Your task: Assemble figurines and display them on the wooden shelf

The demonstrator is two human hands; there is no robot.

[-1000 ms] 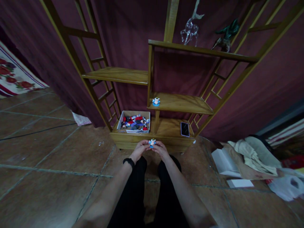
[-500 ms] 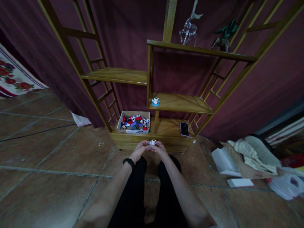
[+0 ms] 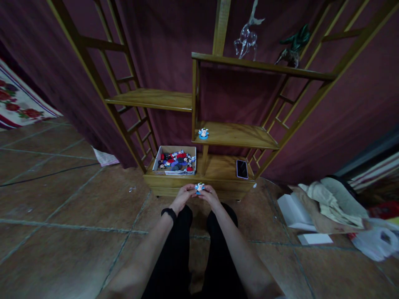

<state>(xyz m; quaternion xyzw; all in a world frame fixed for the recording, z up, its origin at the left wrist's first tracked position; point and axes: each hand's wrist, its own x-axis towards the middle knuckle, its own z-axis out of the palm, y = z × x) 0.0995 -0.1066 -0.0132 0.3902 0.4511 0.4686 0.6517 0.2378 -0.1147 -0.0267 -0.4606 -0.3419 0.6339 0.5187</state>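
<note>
Between the fingers of both hands sits a small blue-and-white figurine [image 3: 199, 188], held upright in front of the cabinet base. My left hand [image 3: 184, 197], with a black band at the wrist, grips its left side. My right hand [image 3: 210, 196] pinches it from the right. A similar figurine [image 3: 203, 133] on a blue base stands at the left end of the middle shelf [image 3: 240, 135]. Several more figurines lie jumbled in an open cardboard box [image 3: 175, 148] on the cabinet's lower left.
A phone [image 3: 242, 169] lies on the lower right board. Higher up, a glass deer [image 3: 247, 39] and a dark green-and-brown statuette [image 3: 293, 47] stand on the upper shelf [image 3: 264, 65]. White boxes [image 3: 294, 211], cloth and a plastic bag [image 3: 375, 241] lie on the floor at right.
The held figurine has shifted and turned slightly between my fingers. Both hands stay in nearly the same place, and the view has moved a little.
</note>
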